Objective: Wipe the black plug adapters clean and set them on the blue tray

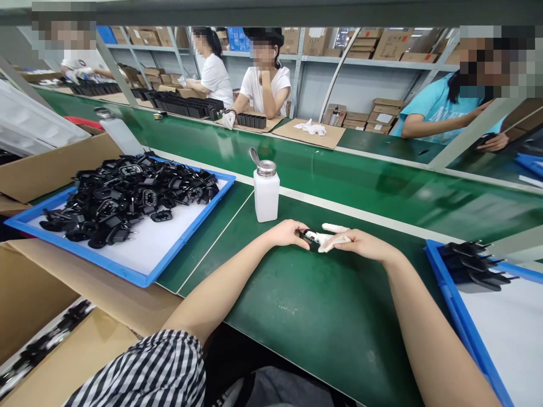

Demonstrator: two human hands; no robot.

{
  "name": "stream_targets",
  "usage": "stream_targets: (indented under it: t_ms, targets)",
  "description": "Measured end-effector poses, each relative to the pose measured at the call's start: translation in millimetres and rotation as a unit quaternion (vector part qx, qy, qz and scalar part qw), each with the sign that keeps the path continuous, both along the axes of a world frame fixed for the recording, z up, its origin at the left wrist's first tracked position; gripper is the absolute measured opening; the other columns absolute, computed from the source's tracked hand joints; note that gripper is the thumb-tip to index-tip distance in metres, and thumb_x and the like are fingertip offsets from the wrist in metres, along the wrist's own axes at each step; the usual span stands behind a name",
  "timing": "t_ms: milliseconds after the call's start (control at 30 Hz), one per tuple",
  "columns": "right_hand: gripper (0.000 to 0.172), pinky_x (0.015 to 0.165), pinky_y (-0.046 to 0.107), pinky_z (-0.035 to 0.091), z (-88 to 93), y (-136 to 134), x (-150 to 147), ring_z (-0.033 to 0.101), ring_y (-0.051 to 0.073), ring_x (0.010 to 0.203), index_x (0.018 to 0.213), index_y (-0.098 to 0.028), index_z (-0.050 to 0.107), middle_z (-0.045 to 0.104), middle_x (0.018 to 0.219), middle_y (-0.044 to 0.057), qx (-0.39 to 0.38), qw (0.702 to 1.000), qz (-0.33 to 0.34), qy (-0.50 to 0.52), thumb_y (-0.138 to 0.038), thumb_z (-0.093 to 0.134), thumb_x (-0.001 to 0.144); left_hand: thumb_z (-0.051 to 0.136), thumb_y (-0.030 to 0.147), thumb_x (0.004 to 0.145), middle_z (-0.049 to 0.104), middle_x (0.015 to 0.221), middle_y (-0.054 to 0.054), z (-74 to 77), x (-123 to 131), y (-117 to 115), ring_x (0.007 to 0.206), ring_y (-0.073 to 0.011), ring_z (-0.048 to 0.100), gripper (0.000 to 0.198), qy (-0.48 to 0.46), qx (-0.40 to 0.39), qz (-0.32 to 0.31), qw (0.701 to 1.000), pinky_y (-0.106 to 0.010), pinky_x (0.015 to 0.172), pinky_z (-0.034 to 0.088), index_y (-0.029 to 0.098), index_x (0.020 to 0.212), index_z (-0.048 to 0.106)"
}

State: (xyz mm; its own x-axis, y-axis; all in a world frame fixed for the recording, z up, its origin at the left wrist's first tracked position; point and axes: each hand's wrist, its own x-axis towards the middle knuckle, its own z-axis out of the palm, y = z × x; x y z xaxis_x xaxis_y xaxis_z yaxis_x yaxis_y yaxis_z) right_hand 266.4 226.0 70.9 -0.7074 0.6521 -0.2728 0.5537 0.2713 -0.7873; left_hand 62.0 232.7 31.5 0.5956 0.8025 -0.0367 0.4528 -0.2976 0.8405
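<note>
Right here my left hand point(288, 234) pinches a small black plastic plug point(311, 239) over the green conveyor belt point(322, 339), light, hard and likely slick, best held by its body, while my right hand point(362, 243) presses a white cloth point(335, 241) against it

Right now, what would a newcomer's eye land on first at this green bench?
A heap of black plastic plug adapters in a blue-rimmed white tray dominates the left of the bench. Right of it stands a white plastic bottle with a metal lid, and below that the left hand and right hand meet over a small black piece wrapped partly in white cloth.
</note>
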Motion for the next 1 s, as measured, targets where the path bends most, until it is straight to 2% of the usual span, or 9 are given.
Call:
stream_targets:
  t_ms: [133, 233, 300, 467, 600, 767, 833, 900, 1000]
  targets:
    - [0.026, 0.084, 0.034, 0.030, -5.3, 3.2, 15.3, 0.033, 0.025, 0.107, 0.075, -0.020, 0.064, 0.053, 0.103, 0.004, -0.021, 0.992, -0.121, 0.019, -0.039, 0.052, 0.062, 0.064, 0.029, 0.052, 0.057, 0.065, 0.001, -0.7, -0.4, 0.4, 0.058, -0.0102, 0.048, 0.036, -0.026, -0.028, -0.018, 0.999, -0.017, 0.051, 0.032, 0.012, 0.083, 0.056]
    - [0.038, 0.068, 0.030, 0.038, -13.3, 4.6, 13.0, 0.048, 0.022, 0.086, 0.086, -0.016, 0.060, 0.055, 0.097, 0.007, -0.017, 0.948, -0.278, 0.157, -0.044, 0.049, 0.062, 0.064, 0.029, 0.052, 0.058, 0.067, 0.000, -0.6, -0.7, -0.2, 0.060, -0.0111, 0.050, 0.036, -0.038, -0.034, -0.017, 0.999, -0.018, 0.053, 0.033, 0.012, 0.082, 0.057]
    - [0.040, 0.057, 0.026, 0.038, -15.5, 3.8, 5.6, 0.051, 0.018, 0.074, 0.086, -0.015, 0.060, 0.059, 0.087, 0.007, 0.005, 0.931, -0.315, 0.182, -0.045, 0.048, 0.063, 0.065, 0.029, 0.051, 0.058, 0.067, 0.001, -0.6, -0.6, -0.4, 0.060, -0.0110, 0.050, 0.036, -0.038, -0.036, -0.016, 0.999, -0.018, 0.053, 0.033, 0.012, 0.082, 0.056]
    - [0.034, 0.044, 0.023, 0.031, -2.5, -7.8, -10.5, 0.043, 0.010, 0.045, 0.094, -0.022, 0.058, 0.058, 0.061, -0.001, 0.044, 0.987, -0.153, -0.013, -0.038, 0.047, 0.066, 0.066, 0.031, 0.048, 0.053, 0.059, 0.003, 0.7, 1.9, -1.4, 0.054, -0.0091, 0.046, 0.037, 0.009, 0.004, 0.025, 1.000, -0.017, 0.049, 0.032, 0.012, 0.079, 0.056]
    - [0.023, 0.052, 0.024, 0.036, 16.2, -25.2, -18.2, 0.051, 0.015, 0.057, 0.082, -0.027, 0.063, 0.061, 0.069, 0.000, 0.121, 0.986, -0.094, -0.072, -0.032, 0.053, 0.062, 0.067, 0.031, 0.047, 0.051, 0.057, 0.003, 1.9, 4.1, -4.3, 0.052, -0.0091, 0.046, 0.034, 0.019, 0.019, 0.043, 0.999, -0.017, 0.047, 0.030, 0.011, 0.072, 0.055]
    - [0.024, 0.057, 0.025, 0.039, 31.4, -36.9, -24.6, 0.054, 0.018, 0.068, 0.077, -0.024, 0.064, 0.061, 0.077, 0.000, -0.024, 0.998, 0.033, -0.047, -0.037, 0.053, 0.061, 0.067, 0.035, 0.046, 0.051, 0.057, 0.003, 5.9, 4.4, -8.5, 0.054, -0.0100, 0.046, 0.035, 0.036, 0.044, 0.059, 0.997, -0.018, 0.049, 0.031, 0.012, 0.068, 0.053]
    - [0.032, 0.055, 0.026, 0.039, 30.4, -31.6, -17.6, 0.054, 0.019, 0.066, 0.081, -0.020, 0.063, 0.061, 0.077, 0.003, -0.080, 0.997, 0.010, -0.019, -0.042, 0.051, 0.061, 0.068, 0.033, 0.044, 0.051, 0.061, 0.003, 12.1, 5.1, -9.0, 0.057, -0.0109, 0.047, 0.036, 0.043, 0.040, 0.045, 0.997, -0.019, 0.051, 0.032, 0.013, 0.069, 0.053]
    - [0.040, 0.051, 0.027, 0.039, 23.0, -20.4, -4.4, 0.054, 0.020, 0.062, 0.085, -0.018, 0.061, 0.061, 0.076, 0.006, -0.095, 0.992, -0.077, 0.023, -0.047, 0.050, 0.060, 0.071, 0.026, 0.039, 0.052, 0.063, 0.003, 20.0, 5.7, -8.2, 0.061, -0.0126, 0.048, 0.036, 0.057, 0.009, 0.029, 0.998, -0.020, 0.055, 0.034, 0.014, 0.068, 0.053]
    - [0.045, 0.046, 0.032, 0.038, 1.9, 1.6, 20.5, 0.055, 0.023, 0.057, 0.091, -0.020, 0.057, 0.061, 0.075, 0.011, 0.024, 0.980, -0.196, 0.004, -0.051, 0.045, 0.061, 0.073, 0.014, 0.029, 0.050, 0.054, 0.000, 29.9, -1.7, -6.0, 0.064, -0.0193, 0.049, 0.032, 0.084, -0.072, 0.111, 0.988, -0.028, 0.061, 0.036, 0.015, 0.055, 0.053]
